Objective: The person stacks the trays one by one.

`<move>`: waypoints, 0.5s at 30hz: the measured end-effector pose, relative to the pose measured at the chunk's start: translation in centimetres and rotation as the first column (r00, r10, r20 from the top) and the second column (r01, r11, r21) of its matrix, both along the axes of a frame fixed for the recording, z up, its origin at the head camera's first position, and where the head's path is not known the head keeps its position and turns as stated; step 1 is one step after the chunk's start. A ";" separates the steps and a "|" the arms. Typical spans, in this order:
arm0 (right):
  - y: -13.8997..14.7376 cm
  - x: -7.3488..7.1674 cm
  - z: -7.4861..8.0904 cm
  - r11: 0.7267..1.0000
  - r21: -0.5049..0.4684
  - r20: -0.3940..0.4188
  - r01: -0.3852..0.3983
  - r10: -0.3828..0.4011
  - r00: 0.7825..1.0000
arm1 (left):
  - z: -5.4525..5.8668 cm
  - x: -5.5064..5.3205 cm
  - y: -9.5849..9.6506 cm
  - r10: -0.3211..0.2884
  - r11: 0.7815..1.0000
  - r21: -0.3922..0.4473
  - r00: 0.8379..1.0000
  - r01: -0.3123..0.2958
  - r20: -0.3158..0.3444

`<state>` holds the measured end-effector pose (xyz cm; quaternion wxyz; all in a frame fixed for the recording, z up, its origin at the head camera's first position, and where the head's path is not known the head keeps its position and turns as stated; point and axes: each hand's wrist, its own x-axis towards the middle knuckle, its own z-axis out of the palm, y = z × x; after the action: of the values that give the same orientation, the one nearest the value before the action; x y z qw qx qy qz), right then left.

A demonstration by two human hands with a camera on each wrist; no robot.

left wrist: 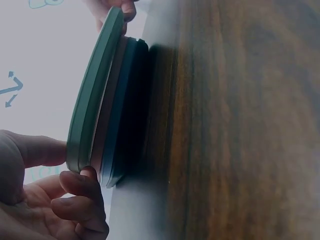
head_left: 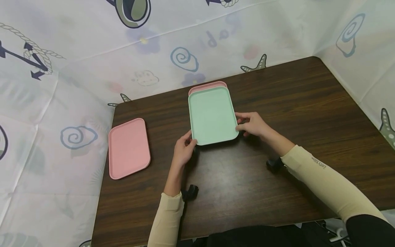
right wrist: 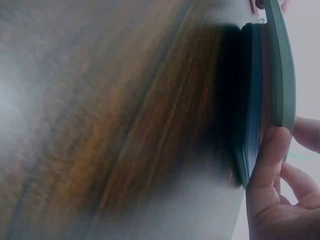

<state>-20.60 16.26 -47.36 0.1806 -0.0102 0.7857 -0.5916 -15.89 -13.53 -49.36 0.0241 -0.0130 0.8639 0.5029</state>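
Observation:
A mint green rectangular tray (head_left: 213, 115) is held by both hands at its near end. My left hand (head_left: 183, 149) pinches the near left corner, thumb on the rim and fingers curled below. On the right edge close to the near corner, my right hand (head_left: 253, 124) grips with thumb and fingers. Beneath the green tray lies a pink tray (head_left: 206, 86), mostly hidden, its far rim showing past the green one. The wrist views show a blue tray (left wrist: 120, 107) under that pink one, with a dark layer at the bottom of the stack.
Another pink tray (head_left: 129, 149) lies apart on the left side of the dark wooden table (head_left: 296, 99). A printed white cloth (head_left: 172, 31) hangs behind and beside the table. Black wrist mounts (head_left: 189, 193) sit at both forearms, low over the tabletop.

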 end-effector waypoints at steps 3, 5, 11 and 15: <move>0.0 -0.4 0.1 1.000 -0.003 0.001 -0.003 0.003 1.000 | 0.1 -0.2 0.2 0.009 1.000 -0.017 1.000 -0.009 0.000; 0.0 -0.7 0.1 1.000 -0.006 0.001 -0.006 0.006 1.000 | 0.1 -0.4 0.3 0.013 1.000 -0.028 1.000 -0.013 0.004; 0.1 -1.4 0.3 1.000 -0.010 0.009 -0.011 0.011 1.000 | 0.2 -1.0 0.6 0.022 0.997 -0.080 1.000 -0.022 0.000; 0.1 -1.8 0.1 1.000 -0.004 0.012 -0.011 0.011 1.000 | 0.3 -1.5 0.6 0.021 0.995 -0.100 1.000 -0.021 -0.009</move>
<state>-22.40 16.39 -47.24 0.1883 -0.0113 0.7833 -0.5924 -17.37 -12.92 -49.11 0.0149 -0.0214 0.8880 0.4592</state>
